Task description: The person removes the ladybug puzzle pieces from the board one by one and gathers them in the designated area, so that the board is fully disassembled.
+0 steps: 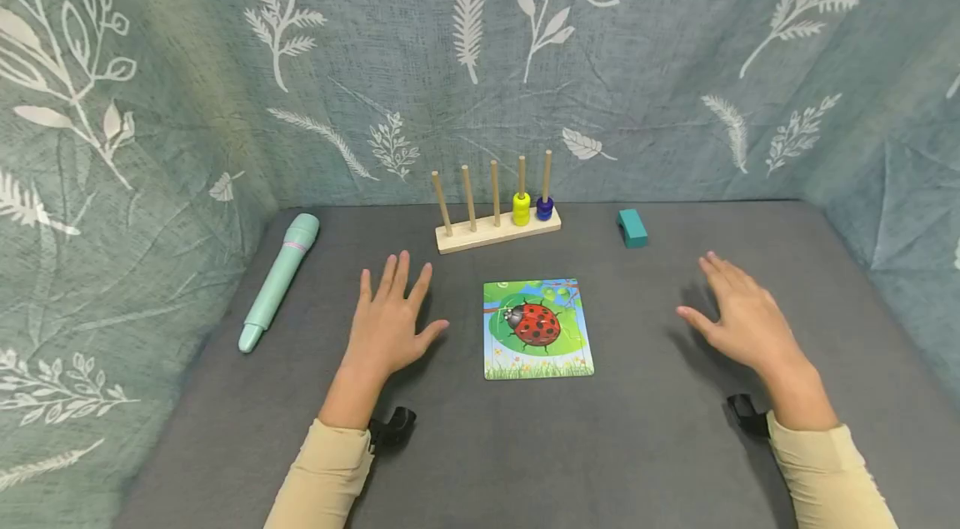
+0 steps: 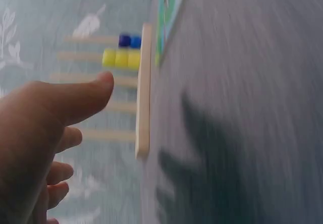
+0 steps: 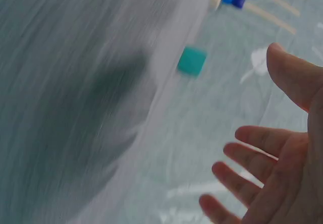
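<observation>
My left hand (image 1: 387,329) is held above the grey table with its fingers spread, holding nothing. Just right of it lies a square ladybug puzzle (image 1: 536,329), whose pieces appear fitted together. Over the right side of the table hovers my right hand (image 1: 742,314), fingers extended and thumb apart, holding nothing. Nearest to that hand is a small teal block (image 1: 633,228) with a notch beneath. Behind the puzzle stands a wooden peg rack (image 1: 480,241) with several upright pegs; yellow beads (image 1: 521,210) and blue beads (image 1: 544,209) sit on its two rightmost pegs.
A mint-green tube with a wider cap (image 1: 277,283) lies slanted at the table's left. At the back hangs a leaf-patterned curtain (image 1: 420,37), which also drapes along both sides. Dark wrist cameras sit on both wrists.
</observation>
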The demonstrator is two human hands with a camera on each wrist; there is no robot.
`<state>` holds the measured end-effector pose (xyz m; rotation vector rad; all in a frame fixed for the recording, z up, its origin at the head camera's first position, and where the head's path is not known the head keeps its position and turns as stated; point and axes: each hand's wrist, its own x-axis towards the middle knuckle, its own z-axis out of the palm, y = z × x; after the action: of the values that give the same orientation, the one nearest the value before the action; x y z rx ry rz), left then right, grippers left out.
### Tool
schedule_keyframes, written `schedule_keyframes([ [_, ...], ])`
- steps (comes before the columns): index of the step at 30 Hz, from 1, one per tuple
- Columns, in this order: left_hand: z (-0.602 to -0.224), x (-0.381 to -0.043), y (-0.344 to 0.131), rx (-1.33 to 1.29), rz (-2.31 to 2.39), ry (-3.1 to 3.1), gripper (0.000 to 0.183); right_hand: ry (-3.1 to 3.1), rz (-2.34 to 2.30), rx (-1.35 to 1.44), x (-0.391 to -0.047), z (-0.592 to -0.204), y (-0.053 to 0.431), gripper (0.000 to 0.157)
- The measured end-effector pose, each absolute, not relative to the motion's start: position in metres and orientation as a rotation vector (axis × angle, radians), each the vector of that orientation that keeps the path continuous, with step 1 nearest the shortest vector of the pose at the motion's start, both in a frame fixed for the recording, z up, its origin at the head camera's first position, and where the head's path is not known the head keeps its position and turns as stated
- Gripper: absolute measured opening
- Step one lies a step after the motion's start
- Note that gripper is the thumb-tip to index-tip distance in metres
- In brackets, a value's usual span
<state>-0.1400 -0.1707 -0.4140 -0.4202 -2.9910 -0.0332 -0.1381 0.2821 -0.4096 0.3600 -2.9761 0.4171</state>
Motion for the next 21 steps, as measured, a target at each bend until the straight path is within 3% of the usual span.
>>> schedule_keyframes([
  [12, -0.429, -0.174, -0.088, -0.888, -0.574, -3.003, 0.067, -2.933, 0.936, 0.639, -0.185, -0.424, 0.205, 0.064],
  [21, -0.451, -0.176, -0.057, -0.98, -0.744, -3.003, 0.062, -3.02, 1.199, 0.79, -0.202, -0.436, 0.169, 0.045],
])
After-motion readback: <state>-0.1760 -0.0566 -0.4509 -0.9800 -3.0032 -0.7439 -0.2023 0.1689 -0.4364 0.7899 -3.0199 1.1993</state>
